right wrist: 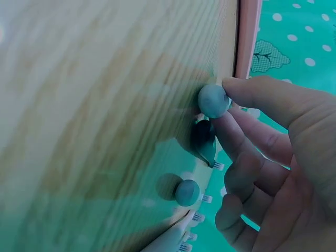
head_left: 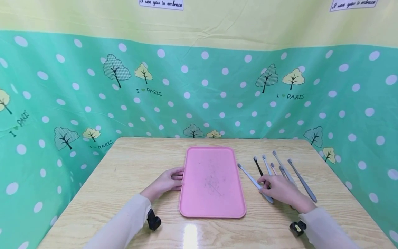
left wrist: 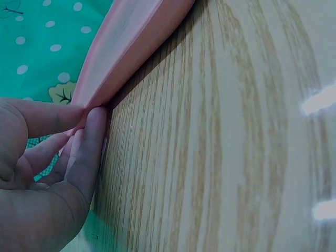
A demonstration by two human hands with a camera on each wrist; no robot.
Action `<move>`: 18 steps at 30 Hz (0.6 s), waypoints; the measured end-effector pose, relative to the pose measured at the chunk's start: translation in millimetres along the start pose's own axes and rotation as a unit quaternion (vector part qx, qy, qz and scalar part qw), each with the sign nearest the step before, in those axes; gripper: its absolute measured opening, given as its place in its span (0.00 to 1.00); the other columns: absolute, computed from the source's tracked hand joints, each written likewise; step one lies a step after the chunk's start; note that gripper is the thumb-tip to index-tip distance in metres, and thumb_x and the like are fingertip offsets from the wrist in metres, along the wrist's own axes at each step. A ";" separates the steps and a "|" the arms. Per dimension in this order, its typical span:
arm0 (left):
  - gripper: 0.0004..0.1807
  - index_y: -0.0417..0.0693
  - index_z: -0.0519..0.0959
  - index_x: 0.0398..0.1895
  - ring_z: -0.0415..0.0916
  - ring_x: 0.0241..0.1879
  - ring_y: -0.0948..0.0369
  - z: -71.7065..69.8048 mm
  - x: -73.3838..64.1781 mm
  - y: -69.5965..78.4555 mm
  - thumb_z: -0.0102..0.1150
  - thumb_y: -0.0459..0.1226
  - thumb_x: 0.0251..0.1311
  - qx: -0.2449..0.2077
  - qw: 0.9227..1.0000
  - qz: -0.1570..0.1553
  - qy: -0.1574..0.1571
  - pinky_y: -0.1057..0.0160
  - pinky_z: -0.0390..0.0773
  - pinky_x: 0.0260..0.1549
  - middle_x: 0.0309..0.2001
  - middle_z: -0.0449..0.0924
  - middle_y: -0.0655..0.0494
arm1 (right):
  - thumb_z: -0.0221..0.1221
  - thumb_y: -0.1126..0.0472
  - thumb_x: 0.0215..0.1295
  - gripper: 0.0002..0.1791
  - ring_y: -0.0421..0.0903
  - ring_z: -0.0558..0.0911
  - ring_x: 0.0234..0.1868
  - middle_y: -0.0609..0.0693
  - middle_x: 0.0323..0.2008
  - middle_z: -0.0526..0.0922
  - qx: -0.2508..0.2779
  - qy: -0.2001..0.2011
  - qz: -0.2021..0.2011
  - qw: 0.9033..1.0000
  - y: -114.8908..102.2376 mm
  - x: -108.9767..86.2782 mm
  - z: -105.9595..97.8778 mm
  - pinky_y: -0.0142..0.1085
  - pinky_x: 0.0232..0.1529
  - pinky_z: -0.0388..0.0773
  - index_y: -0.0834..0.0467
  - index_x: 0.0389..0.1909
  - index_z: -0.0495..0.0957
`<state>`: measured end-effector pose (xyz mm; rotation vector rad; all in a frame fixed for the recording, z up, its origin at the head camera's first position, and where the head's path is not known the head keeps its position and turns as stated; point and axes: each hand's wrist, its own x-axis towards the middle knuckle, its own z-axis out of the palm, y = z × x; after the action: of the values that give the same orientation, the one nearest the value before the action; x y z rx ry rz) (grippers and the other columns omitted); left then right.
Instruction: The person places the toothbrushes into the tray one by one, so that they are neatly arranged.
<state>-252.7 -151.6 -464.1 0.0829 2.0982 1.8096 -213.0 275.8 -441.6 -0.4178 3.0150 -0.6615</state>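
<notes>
A pink rectangular tray (head_left: 211, 180) lies flat on the wooden table. My left hand (head_left: 169, 180) is at its left side, and in the left wrist view the thumb and fingers pinch the tray's rim (left wrist: 131, 58). To the tray's right, my right hand (head_left: 280, 188) pinches a light blue toothbrush (head_left: 248, 175) between thumb and fingertips. Its rounded handle end (right wrist: 213, 101) shows in the right wrist view, close to the tabletop. Beside it lies a black toothbrush (head_left: 258, 166), its handle partly hidden by the hand.
Several more toothbrushes lie beyond and right of my right hand, among them a pink one (head_left: 273, 168) and a dark grey one (head_left: 303, 181). Green dotted cloth (head_left: 205, 90) hangs behind and beside the wooden table (head_left: 140, 155).
</notes>
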 end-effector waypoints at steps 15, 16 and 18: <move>0.35 0.38 0.64 0.74 0.76 0.57 0.49 0.2 -3.0 0.6 0.60 0.24 0.62 0.003 1.000 -0.005 0.003 0.57 0.85 0.48 0.62 0.72 0.40 | 0.70 0.58 0.58 0.14 0.41 0.70 0.20 0.42 0.22 0.76 0.012 -0.009 0.029 0.999 -6.8 1.7 6.9 0.31 0.17 0.66 0.59 0.43 0.85; 0.35 0.38 0.64 0.73 0.76 0.57 0.49 0.4 -3.0 1.0 0.60 0.24 0.62 0.004 1.000 -0.006 0.004 0.57 0.85 0.48 0.62 0.72 0.40 | 0.70 0.58 0.58 0.13 0.41 0.70 0.20 0.42 0.22 0.76 0.012 -0.008 0.032 0.999 -7.1 1.8 7.3 0.31 0.17 0.66 0.59 0.42 0.85; 0.35 0.39 0.64 0.74 0.76 0.57 0.49 0.6 -3.3 2.1 0.60 0.24 0.62 0.004 1.000 -0.007 0.004 0.57 0.85 0.48 0.62 0.72 0.41 | 0.70 0.59 0.58 0.12 0.41 0.70 0.20 0.43 0.22 0.76 0.012 -0.007 0.036 0.999 -8.0 1.8 7.7 0.31 0.17 0.66 0.59 0.41 0.84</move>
<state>-249.8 -151.6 -461.3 0.0626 2.1066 1.7976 -212.1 265.2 -445.2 -0.3100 2.9903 -0.6848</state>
